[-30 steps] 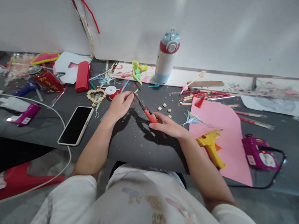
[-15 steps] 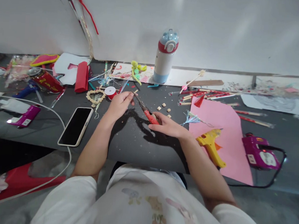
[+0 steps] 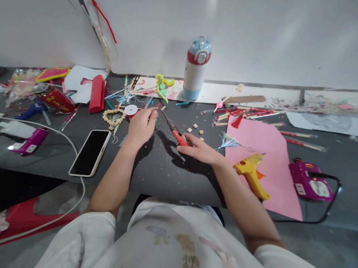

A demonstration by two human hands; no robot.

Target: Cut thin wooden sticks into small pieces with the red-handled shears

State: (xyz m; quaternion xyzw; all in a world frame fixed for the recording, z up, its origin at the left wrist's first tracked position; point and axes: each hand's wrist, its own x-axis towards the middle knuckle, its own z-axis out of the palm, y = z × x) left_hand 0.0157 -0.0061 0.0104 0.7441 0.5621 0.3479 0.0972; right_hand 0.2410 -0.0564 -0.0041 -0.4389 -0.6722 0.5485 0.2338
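Note:
My right hand (image 3: pixel 200 149) is wrapped around the red handles of a pair of long-nose pliers (image 3: pixel 179 137). Their dark jaws point up and left, towards my left hand (image 3: pixel 143 125). That hand is closed, thumb against the fingers, just left of the jaw tips; whatever is in it is hidden. Several small pale wooden bits (image 3: pixel 195 126) lie beyond the pliers. A white-topped ribbon spool (image 3: pixel 131 110) and a heart-shaped beaded ornament (image 3: pixel 113 118) with a tassel lie left of my left hand.
A water bottle (image 3: pixel 196 70) stands at the back by the white wall. To the right are a yellow glue gun (image 3: pixel 251 170), pink paper (image 3: pixel 274 156) and a purple power box (image 3: pixel 311 182) with its cable. A phone (image 3: pixel 90 153) and a red can (image 3: pixel 55 98) lie left.
My left hand has drawn slightly left, away from the pliers' tips, and turned so its back shows more. The right hand and pliers have barely moved.

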